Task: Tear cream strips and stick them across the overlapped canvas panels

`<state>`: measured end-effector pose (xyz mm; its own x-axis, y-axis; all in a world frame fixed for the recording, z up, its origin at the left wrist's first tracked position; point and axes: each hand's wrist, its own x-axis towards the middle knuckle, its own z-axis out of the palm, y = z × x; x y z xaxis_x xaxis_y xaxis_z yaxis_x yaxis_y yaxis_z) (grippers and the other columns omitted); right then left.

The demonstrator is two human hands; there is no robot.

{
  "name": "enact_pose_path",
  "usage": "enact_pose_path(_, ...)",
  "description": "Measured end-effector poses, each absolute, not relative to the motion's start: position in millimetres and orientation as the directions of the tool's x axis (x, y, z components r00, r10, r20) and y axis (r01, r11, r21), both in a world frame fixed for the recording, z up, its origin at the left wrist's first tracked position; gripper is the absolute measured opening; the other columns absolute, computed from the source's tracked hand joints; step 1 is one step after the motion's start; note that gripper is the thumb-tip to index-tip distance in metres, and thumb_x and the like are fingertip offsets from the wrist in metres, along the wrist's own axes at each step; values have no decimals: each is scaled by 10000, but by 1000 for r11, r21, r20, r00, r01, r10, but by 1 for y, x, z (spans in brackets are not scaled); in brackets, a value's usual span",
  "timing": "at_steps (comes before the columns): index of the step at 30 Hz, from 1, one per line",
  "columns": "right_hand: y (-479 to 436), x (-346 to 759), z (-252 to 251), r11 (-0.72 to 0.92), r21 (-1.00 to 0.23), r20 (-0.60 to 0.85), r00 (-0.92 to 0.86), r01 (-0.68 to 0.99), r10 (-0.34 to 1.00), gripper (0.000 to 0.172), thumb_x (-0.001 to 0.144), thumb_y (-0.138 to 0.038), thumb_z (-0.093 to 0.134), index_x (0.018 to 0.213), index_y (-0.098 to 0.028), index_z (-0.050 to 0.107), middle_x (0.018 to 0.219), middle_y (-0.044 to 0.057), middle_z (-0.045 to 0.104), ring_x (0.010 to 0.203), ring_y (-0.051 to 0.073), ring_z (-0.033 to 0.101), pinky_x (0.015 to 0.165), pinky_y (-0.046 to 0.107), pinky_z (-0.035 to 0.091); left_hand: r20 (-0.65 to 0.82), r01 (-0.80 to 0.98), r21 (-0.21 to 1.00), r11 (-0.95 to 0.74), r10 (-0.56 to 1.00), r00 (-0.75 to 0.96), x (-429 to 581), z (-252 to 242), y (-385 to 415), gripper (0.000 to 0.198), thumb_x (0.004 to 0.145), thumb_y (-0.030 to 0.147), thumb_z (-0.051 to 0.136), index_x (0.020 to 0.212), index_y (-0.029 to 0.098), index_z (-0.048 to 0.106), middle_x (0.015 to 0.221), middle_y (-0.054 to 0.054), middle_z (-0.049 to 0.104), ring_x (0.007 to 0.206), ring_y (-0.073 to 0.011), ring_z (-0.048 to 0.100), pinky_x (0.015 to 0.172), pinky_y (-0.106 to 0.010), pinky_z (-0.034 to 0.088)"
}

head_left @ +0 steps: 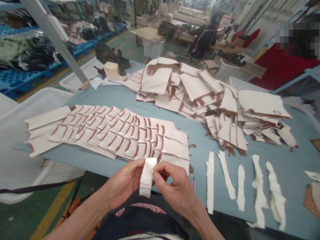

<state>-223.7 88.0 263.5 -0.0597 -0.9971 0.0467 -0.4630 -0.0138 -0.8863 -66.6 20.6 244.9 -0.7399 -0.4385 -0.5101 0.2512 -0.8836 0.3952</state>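
A small stack of white fabric pieces point(146, 181), looking like labels, is held upright in my left hand point(128, 183) just in front of my body. The fingers and thumb of my right hand point(172, 181) pinch at the stack's right edge, near its top. Whether a single piece is parted from the stack there, I cannot tell. Just beyond my hands lie overlapping rows of cream fabric panels point(175, 136) with brown edging. To the right of my right hand, several white cloth strips point(210, 183) are laid out apart from each other.
A large heap of cream pieces with brown ties point(195, 86) covers the far side of the blue-grey table point(100, 93). A yellowish block point(111, 70) stands at the back left. A pen point(193, 182) lies near my right wrist. A person point(203, 40) sits farther back.
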Motion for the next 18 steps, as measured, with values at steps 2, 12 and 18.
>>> enact_pose_path(2,90,-224,262,30,-890,1,-68,-456,-998,145,875,-186,554,766,-161,646,674,-30,628,603,71,543,612,184,413,-481,217,429,-877,-425,-767,-61,240,25,382,884,486,687,958,123,781,887,-101,772,850,-230,704,726,-259,545)
enact_pose_path(12,95,-221,251,216,-936,-205,-66,-278,-976,215,888,-319,563,796,-145,650,713,6,633,628,97,517,607,217,417,-427,131,788,-602,-687,-589,-46,226,48,428,862,470,756,1128,136,736,916,-57,728,797,-161,605,729,-232,471)
enact_pose_path(18,98,-219,234,305,-951,-307,-58,44,-950,278,843,-417,633,775,-154,577,655,1,600,564,84,475,550,207,405,-395,94,851,-516,-749,-532,-48,227,58,433,851,513,736,1049,127,732,920,-72,742,820,-180,607,780,-253,480)
